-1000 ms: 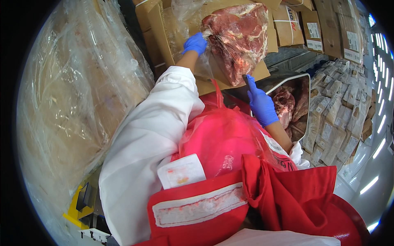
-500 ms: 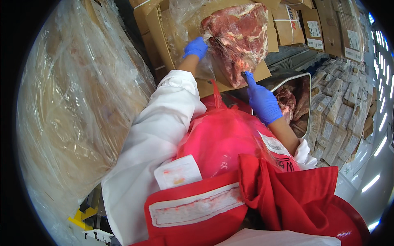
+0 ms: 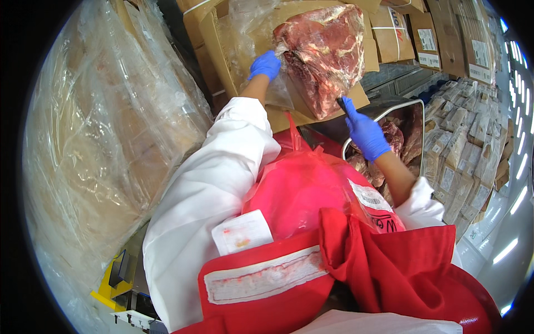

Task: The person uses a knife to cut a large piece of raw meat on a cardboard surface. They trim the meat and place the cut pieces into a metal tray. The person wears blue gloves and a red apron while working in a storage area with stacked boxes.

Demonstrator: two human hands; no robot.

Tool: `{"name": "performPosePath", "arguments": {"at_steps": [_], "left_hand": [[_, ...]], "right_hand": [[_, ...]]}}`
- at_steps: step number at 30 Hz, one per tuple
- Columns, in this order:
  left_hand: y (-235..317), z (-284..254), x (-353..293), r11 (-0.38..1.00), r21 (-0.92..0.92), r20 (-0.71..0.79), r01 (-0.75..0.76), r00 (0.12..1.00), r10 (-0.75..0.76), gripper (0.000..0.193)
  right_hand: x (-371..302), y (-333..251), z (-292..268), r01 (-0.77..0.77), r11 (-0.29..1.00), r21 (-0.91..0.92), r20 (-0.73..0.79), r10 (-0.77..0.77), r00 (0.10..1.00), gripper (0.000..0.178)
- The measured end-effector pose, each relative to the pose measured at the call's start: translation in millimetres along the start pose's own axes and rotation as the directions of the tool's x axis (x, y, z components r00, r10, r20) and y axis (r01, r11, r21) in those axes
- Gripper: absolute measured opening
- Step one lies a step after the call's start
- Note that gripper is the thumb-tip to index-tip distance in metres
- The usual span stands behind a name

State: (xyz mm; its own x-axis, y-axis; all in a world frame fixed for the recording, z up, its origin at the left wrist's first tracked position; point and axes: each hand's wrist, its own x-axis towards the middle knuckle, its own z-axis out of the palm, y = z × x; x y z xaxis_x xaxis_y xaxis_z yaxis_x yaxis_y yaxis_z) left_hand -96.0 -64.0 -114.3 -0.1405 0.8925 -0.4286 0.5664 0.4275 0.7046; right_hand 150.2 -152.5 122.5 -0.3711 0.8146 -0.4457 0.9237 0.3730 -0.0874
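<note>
A large raw piece of red meat (image 3: 325, 58) with pale fat streaks lies over an open cardboard box (image 3: 214, 42). At its left edge my blue-gloved left hand (image 3: 265, 65) is closed, with clear plastic film (image 3: 245, 19) beside it; the fingertips are partly hidden. My blue-gloved right hand (image 3: 365, 131) is closed around a slim black tool (image 3: 341, 104), perhaps a knife. The tool's dark end shows at the meat's lower right corner. I cannot make out a blade.
A metal-rimmed bin (image 3: 421, 125) holding more meat stands to the right, near my right forearm. Plastic-wrapped stock (image 3: 111, 128) rises on the left. Stacked cartons (image 3: 389, 33) stand behind, and more wrapped boxes (image 3: 459, 139) are at the right. A red plastic apron (image 3: 300, 189) covers my front.
My right hand has moved slightly right and down, away from the meat, with the black tool. My left hand stays at the meat's left edge.
</note>
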Motion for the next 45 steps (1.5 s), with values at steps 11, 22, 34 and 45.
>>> {"name": "performPosePath", "arguments": {"at_steps": [11, 22, 34, 45], "left_hand": [[-8, -1, 1, 1.000, 0.016, -0.034, 0.001, 0.999, -0.001, 0.032], [-2, 3, 0, 0.998, -0.060, -0.040, -0.001, 0.999, -0.002, 0.033], [-16, 6, 4, 0.995, -0.059, -0.057, -0.082, 0.995, 0.078, 0.033], [-1, 10, -12, 0.994, -0.040, -0.025, -0.099, 0.995, 0.098, 0.031]], "right_hand": [[-6, -10, 8, -0.027, 0.995, 0.095, 0.021, 0.025, 0.999, 0.056], [1, -54, -37, -0.049, 0.998, 0.027, 0.169, 0.044, 0.985, 0.057], [-6, -8, 26, -0.044, 0.999, 0.026, 0.011, 0.044, 0.999, 0.057], [18, -54, -40, 0.038, 0.997, 0.073, 0.149, -0.048, 0.988, 0.057]]}}
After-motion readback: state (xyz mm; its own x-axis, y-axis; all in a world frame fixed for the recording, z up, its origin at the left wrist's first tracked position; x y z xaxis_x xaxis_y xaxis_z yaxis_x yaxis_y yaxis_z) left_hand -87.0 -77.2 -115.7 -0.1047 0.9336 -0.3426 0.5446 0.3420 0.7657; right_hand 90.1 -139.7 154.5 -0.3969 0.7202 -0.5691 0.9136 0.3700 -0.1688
